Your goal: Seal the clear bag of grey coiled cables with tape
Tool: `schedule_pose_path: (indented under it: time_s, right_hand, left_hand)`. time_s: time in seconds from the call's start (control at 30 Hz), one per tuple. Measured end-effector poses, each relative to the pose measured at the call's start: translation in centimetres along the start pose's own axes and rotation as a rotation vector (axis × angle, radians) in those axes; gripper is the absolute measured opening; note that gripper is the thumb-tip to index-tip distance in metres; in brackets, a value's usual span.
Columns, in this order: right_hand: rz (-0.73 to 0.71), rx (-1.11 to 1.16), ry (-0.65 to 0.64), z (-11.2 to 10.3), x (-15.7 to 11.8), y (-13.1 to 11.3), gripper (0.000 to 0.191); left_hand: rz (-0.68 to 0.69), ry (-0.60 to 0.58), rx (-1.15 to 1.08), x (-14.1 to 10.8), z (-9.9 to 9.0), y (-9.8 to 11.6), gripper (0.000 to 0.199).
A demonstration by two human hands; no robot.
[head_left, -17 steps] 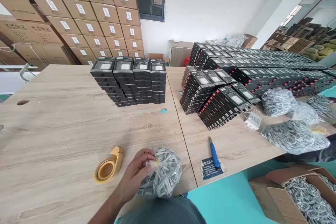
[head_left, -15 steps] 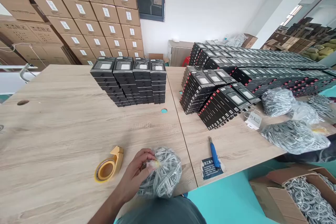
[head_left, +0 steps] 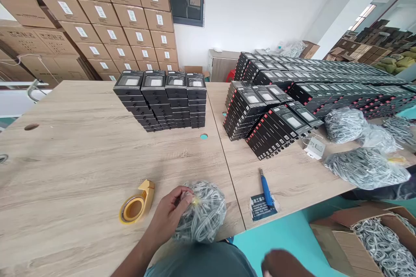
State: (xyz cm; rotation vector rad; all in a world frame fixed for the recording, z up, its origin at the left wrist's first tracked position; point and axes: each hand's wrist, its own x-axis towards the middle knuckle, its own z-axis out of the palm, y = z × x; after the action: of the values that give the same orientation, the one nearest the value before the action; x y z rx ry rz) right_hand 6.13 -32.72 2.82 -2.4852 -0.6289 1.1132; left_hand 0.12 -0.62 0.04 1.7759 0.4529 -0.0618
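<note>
My left hand (head_left: 173, 210) is closed at the gathered neck of a clear plastic bag of grey cables (head_left: 208, 212), where a small yellow patch shows. The bag rests at the table's near edge, against my body. My right hand (head_left: 281, 264) shows at the bottom edge, blurred by motion and partly cut off, so its fingers cannot be made out. Left of the bag lies a yellow tape dispenser (head_left: 136, 203). On the right, a blue-handled tool (head_left: 265, 188) lies across a torn dark label (head_left: 261, 207) stuck to the table.
Stacked black boxes (head_left: 162, 104) stand at the table's back, and more black boxes (head_left: 260, 117) fill the right side. More bagged cables (head_left: 367, 166) lie at the far right, near a small white device (head_left: 314, 148). An open carton (head_left: 344, 242) of cables stands below.
My right hand has come into view at the bottom edge. My left hand's fingers have drawn closer together at the bag's neck; the bag has barely moved.
</note>
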Motion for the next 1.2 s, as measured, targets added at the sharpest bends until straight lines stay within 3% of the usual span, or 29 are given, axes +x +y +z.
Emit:
schedule_pose_path:
  time_s: [0.1, 0.23, 0.3, 0.5, 0.63, 0.77, 0.93, 1.03, 1.2]
  right_hand:
    - [-0.157, 0.048, 0.08, -1.3, 2.8, -2.8, 0.009]
    - [-0.538, 0.169, 0.343, -0.9, 6.9, -7.9, 0.041]
    - [-0.641, 0.14, 0.413, -0.3, 8.7, -9.6, 0.045]
    - [-0.684, 0.061, 0.454, -0.2, 11.4, -10.7, 0.004]
    - [-0.691, 0.23, 0.425, -0.2, 11.6, -10.4, 0.01]
    - [-0.536, 0.514, 0.391, 0.1, 12.2, -10.1, 0.012]
    - [-0.366, 0.65, 0.297, -0.4, 13.2, -11.0, 0.018]
    - [-0.478, 0.517, 0.328, -1.0, 13.9, -12.1, 0.015]
    - [-0.919, 0.166, 0.388, -2.6, 15.5, -13.2, 0.011]
  left_hand:
    - [-0.025, 0.006, -0.025, 0.4, 0.0, 0.5, 0.053]
    - [-0.032, 0.077, 0.109, 1.2, 0.1, 1.4, 0.058]
    - [-0.026, 0.092, 0.166, 1.6, 0.2, 1.8, 0.059]
    - [-0.025, 0.067, 0.131, 2.2, 0.4, 1.8, 0.059]
    - [-0.001, 0.03, 0.026, 2.0, 0.2, 1.3, 0.06]
    - [0.035, -0.065, -0.119, 1.1, -0.5, 0.6, 0.053]
    - [0.163, -0.2, -0.188, 0.1, -1.6, -0.5, 0.033]
    - [0.163, -0.204, -0.245, -0.2, -1.5, -0.9, 0.036]
    - [0.115, -0.078, -0.252, -0.3, -0.9, -0.8, 0.045]
